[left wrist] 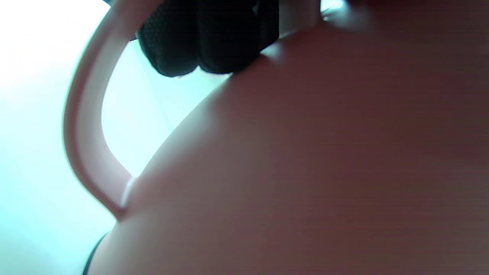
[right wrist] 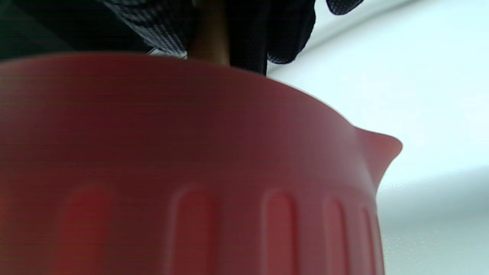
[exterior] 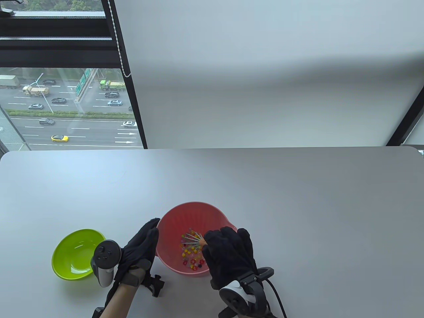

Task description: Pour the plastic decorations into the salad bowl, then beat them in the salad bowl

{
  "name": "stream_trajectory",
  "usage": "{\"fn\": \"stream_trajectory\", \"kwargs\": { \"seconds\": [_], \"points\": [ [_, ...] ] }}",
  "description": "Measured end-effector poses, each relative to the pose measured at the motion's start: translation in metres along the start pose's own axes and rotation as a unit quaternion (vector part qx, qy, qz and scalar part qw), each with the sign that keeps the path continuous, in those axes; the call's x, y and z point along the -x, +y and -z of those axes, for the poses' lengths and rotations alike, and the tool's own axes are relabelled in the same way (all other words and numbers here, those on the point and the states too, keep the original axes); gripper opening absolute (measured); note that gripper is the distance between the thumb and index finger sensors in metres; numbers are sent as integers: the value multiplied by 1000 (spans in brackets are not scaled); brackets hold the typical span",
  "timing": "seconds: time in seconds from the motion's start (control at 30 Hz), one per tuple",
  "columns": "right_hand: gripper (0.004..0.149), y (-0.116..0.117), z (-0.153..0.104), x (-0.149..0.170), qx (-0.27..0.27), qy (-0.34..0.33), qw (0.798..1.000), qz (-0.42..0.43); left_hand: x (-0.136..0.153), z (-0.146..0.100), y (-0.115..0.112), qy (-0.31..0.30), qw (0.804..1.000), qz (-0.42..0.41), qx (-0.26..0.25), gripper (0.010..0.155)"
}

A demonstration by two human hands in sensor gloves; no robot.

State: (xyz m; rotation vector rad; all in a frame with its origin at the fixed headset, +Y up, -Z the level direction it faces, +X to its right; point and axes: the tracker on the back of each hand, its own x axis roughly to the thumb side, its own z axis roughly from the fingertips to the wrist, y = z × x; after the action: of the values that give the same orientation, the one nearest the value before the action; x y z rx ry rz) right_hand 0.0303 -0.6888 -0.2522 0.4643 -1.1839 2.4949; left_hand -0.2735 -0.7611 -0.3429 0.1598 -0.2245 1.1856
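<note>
At the near edge of the bench (exterior: 298, 185), the pink salad bowl (exterior: 185, 215) is seen standing upright, with the plastic decorations (exterior: 191, 256) already lying as a scatter of small coloured beads on its floor. The green bowl (exterior: 77, 253) just to the left is seen emptied, so pouring is judged complete and beating is judged to be the step in hand.

The left hand (exterior: 140, 246) is laid with straight fingers flat against the bowl's left outer wall, bracing it; nothing is gripped by it. In the left wrist view its fingertips (left wrist: 206, 42) are seen touching the wall beside the bowl's handle loop (left wrist: 82, 126). The right hand (exterior: 228, 256) is curled round the handle of a wire whisk (exterior: 193, 240), whose wires are dipped among the beads.

For the beating to be done well, the whisk should be kept low and moved in small circles, since light beads are likely to be flicked over the rim by fast strokes. Steady pressure from the bracing hand would be needed, as the light bowl could slide or tip toward its spout (right wrist: 380, 149).
</note>
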Motion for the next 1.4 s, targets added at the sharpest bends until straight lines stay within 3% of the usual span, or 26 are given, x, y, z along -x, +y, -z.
{"fn": "stream_trajectory", "kwargs": {
  "seconds": [0.8, 1.1, 1.4],
  "points": [
    [55, -14, 4, 13, 32, 9, 999, -13, 0, 0, 0, 0, 1000, 0, 0, 66],
    [57, -2, 2, 11, -8, 35, 999, 31, 0, 0, 0, 0, 1000, 0, 0, 66],
    [55, 0, 1, 5, -4, 3, 1000, -8, 0, 0, 0, 0, 1000, 0, 0, 66]
  ]
}}
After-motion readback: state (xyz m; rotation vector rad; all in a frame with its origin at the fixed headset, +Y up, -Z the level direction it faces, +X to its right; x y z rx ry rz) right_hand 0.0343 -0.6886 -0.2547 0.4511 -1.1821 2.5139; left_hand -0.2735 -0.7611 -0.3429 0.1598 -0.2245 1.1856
